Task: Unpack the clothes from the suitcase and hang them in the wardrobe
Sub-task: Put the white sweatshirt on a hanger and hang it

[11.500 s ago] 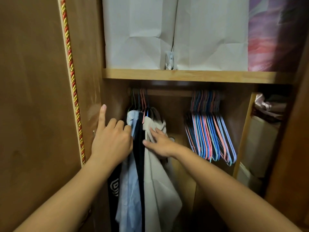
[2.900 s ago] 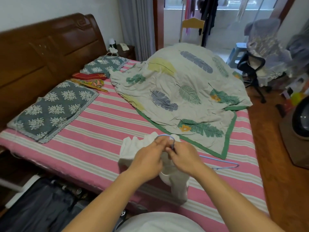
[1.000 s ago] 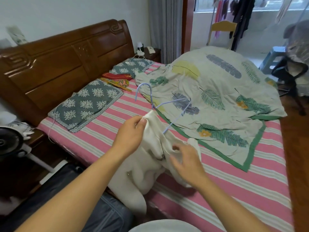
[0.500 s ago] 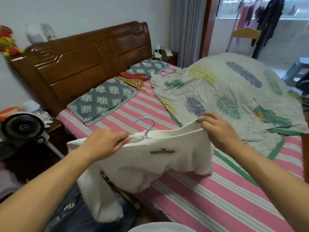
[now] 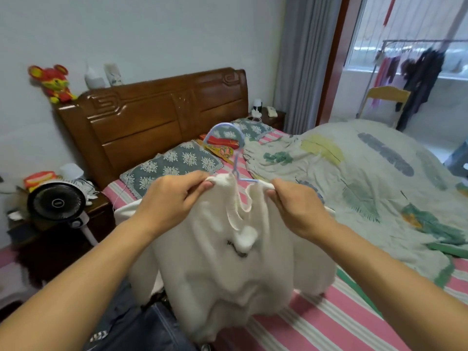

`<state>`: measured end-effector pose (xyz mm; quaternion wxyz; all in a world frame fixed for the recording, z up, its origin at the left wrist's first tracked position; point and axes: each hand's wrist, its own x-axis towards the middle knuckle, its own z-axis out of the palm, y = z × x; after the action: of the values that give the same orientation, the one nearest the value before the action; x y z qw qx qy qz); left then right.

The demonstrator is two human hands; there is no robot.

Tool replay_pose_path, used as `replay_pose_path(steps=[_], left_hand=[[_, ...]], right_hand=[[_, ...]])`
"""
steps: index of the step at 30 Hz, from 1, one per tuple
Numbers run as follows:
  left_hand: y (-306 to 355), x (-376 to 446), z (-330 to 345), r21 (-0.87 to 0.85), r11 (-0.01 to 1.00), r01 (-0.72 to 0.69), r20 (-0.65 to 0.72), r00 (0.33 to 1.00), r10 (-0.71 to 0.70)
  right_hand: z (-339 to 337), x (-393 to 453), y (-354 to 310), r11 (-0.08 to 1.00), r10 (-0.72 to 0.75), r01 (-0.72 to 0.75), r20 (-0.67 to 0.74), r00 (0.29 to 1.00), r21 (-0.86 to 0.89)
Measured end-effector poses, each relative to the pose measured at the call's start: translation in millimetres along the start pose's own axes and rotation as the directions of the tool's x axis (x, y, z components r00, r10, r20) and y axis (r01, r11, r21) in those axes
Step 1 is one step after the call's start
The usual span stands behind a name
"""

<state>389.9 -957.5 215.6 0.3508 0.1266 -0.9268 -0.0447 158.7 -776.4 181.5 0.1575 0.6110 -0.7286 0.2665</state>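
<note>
Only the head view here, so that's all I've got to go on. Both hands are up in the middle of the shot, each pinching the neckline of a white knit sweater (image 5: 222, 262). The left hand (image 5: 172, 201) has thumb and fingers curled round the collar on its side, and the right hand (image 5: 296, 206) is doing the same on the other side, so the neck hole is stretched between them. A light blue hanger (image 5: 234, 148) is threaded through that neck opening, its hook sticking up just above and between the hands, with a bit of one shoulder arm showing near the right hand's fingertips. The rest of the sweater hangs below the hands, sleeves flopping out to either side, some dark lettering on the chest that's too crumpled to read.

Container-wise: below the left forearm there's a dark suitcase (image 5: 141, 328), only partly in frame, with what looks like dark fabric in it, can't make out more than that.

Under and beyond the hands is the bed (image 5: 316, 325) with a pink striped sheet. Out past the right hand lies a leaf-print quilt (image 5: 367, 173); past the left hand sit grey floral pillows (image 5: 174, 160) against a wooden headboard (image 5: 157, 115). Well off to the left of the left hand there's a small black fan (image 5: 57, 202) on a nightstand.
</note>
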Motion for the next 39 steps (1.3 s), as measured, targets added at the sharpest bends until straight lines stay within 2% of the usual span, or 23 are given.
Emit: replay_pose_path(steps=[2, 4, 7, 9, 12, 14, 16, 18, 19, 21, 23, 25, 27, 31, 32, 33, 35, 36, 37, 39], left_hand=[[4, 25, -27, 0.103, 0.993, -0.054, -0.042, 0.997, 0.059], [-4, 45, -66, 0.216, 0.975, -0.044, -0.075, 0.995, 0.062], [-44, 45, -142, 0.420, 0.904, 0.076, -0.156, 0.988, -0.011], [-66, 36, -184, 0.471, 0.860, 0.197, -0.192, 0.974, -0.118], [-68, 33, -204, 0.335, 0.911, 0.241, -0.123, 0.970, -0.211], [-71, 27, -210, 0.213, 0.940, 0.268, -0.002, 0.962, -0.273], [-85, 11, -224, 0.126, 0.916, 0.382, 0.150, 0.905, -0.398], [-105, -16, -235, 0.119, 0.851, 0.512, 0.224, 0.821, -0.525], [-114, -29, -239, 0.168, 0.823, 0.542, 0.202, 0.798, -0.567], [-125, -52, -240, 0.279, 0.798, 0.535, 0.093, 0.812, -0.577], [-133, -72, -239, 0.235, 0.820, 0.523, 0.049, 0.836, -0.547], [-139, -91, -239, 0.251, 0.792, 0.556, 0.151, 0.786, -0.600], [-143, -111, -240, 0.369, 0.732, 0.573, 0.257, 0.694, -0.673], [-142, -138, -247, 0.332, 0.632, 0.700, 0.349, 0.531, -0.772], [-143, -146, -248, 0.372, 0.594, 0.713, 0.313, 0.507, -0.803], [-145, -154, -248, 0.423, 0.554, 0.717, 0.203, 0.521, -0.829], [-143, -172, -250, 0.525, 0.439, 0.729, -0.120, 0.574, -0.810], [-139, -177, -251, 0.568, 0.375, 0.733, -0.234, 0.580, -0.780], [-133, -178, -253, 0.598, 0.331, 0.730, -0.286, 0.580, -0.763], [-123, -170, -256, 0.590, 0.312, 0.745, -0.333, 0.577, -0.746]], right_hand=[[-17, 36, -21, 0.999, -0.045, 0.043, -0.115, 0.992, -0.021], [-38, 75, -30, 0.997, -0.079, 0.074, -0.214, 0.974, -0.027], [-68, 129, -31, 0.998, -0.029, 0.046, -0.364, 0.931, 0.039], [-75, 160, -41, 0.996, -0.023, 0.058, -0.409, 0.912, 0.073], [-58, 195, -90, 0.966, -0.170, 0.234, -0.404, 0.899, 0.112], [-42, 210, -127, 0.929, -0.265, 0.341, -0.381, 0.886, 0.147], [-24, 220, -147, 0.904, -0.291, 0.377, -0.356, 0.888, 0.202], [-7, 224, -160, 0.877, -0.286, 0.379, -0.314, 0.905, 0.294], [3, 225, -165, 0.858, -0.294, 0.385, -0.291, 0.911, 0.339], [27, 222, -175, 0.821, -0.315, 0.401, -0.262, 0.912, 0.407], [52, 218, -185, 0.804, -0.313, 0.398, -0.255, 0.915, 0.441], [77, 213, -193, 0.794, -0.336, 0.393, -0.204, 0.920, 0.463], [99, 211, -204, 0.771, -0.371, 0.394, -0.150, 0.916, 0.500], [133, 222, -230, 0.710, -0.414, 0.394, -0.107, 0.904, 0.583], [141, 228, -237, 0.688, -0.428, 0.401, -0.107, 0.897, 0.604], [147, 235, -244, 0.661, -0.452, 0.412, -0.105, 0.886, 0.627], [158, 248, -258, 0.611, -0.516, 0.450, -0.104, 0.850, 0.651], [162, 254, -266, 0.590, -0.548, 0.479, -0.113, 0.829, 0.650], [166, 259, -272, 0.562, -0.572, 0.502, -0.129, 0.810, 0.657], [173, 269, -286, 0.501, -0.591, 0.526, -0.172, 0.788, 0.688]])
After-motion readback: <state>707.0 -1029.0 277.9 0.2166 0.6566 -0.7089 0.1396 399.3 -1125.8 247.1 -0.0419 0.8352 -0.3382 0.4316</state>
